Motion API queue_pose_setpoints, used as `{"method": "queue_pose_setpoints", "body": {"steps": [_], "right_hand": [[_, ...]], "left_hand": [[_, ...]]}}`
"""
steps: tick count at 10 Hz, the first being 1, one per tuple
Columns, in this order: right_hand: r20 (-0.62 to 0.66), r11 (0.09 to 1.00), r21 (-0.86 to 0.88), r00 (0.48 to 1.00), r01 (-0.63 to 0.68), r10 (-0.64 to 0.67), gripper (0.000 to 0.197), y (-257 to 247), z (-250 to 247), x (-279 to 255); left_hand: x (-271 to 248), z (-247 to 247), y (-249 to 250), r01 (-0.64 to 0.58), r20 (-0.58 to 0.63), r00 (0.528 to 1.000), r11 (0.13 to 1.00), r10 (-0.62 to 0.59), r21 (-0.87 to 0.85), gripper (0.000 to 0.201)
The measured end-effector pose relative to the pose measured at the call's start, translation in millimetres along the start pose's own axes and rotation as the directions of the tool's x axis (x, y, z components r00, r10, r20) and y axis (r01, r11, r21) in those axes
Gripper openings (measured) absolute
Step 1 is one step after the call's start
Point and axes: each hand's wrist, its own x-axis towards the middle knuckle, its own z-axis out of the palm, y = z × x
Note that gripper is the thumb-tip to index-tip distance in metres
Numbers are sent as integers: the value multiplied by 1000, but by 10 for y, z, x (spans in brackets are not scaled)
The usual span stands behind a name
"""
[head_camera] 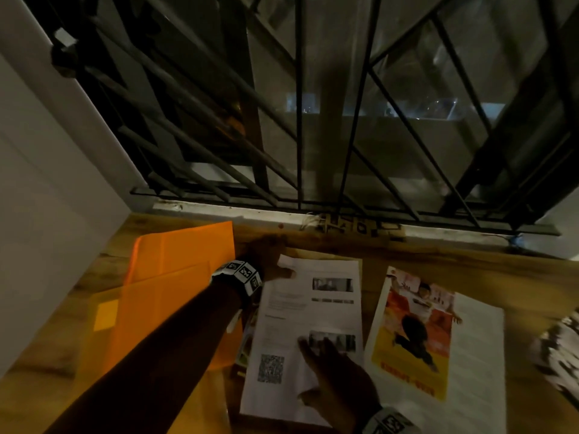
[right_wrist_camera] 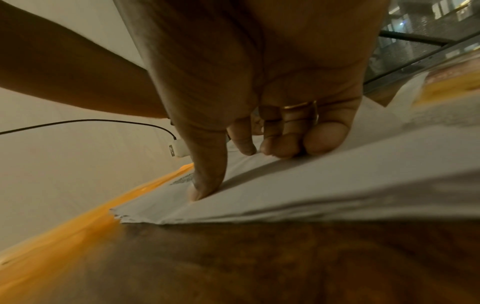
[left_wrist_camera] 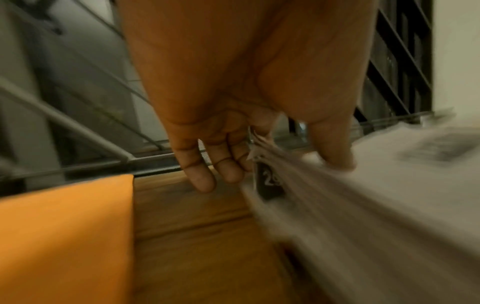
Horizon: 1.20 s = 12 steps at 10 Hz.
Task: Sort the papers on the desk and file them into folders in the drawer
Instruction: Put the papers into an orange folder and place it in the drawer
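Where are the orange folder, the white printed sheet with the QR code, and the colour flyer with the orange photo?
Orange folder [head_camera: 175,270]: head view, upper flap.
White printed sheet with the QR code [head_camera: 282,333]: head view, blank middle.
Colour flyer with the orange photo [head_camera: 416,333]: head view, picture centre.

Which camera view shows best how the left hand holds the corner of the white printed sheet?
The left wrist view: the left hand pinches the white printed sheet edge. The head view shows only its knuckles at the far corner. The right wrist view does not show it.
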Motion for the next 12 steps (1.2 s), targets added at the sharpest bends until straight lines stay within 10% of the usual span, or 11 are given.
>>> {"method": "queue_pose_setpoints", "body": {"steps": [2,3,4,6,9,12], "right_hand": [[-4,999,-7,999,-46,46,97,-34,17,31],[19,999,-27,999,-40,40,97,-15,4,31],[81,999,-3,996,-36,36,93,-10,-74,-6],[65,1000,0,998,-23,23,96,-11,-55,17],[-18,996,87,1000,-13,14,93,22,-49,-49],[88,1000,4,996,-5,5,98,-30,-136,-7]], "left_hand": [[-405,-182,186,-132,-90,990,915,105,-380,50],[-822,-28,506,-106,-195,979,954,51,-280,50],[-1155,326,684,-215,-295,922,966,250,145,42],[-758,261,497,1,-341,940,1000,-1,-1,39],[-209,81,167,90,-76,993,996,-92,-27,80],[-265,-42,100,103,-13,994,983,-107,-149,53]]}}
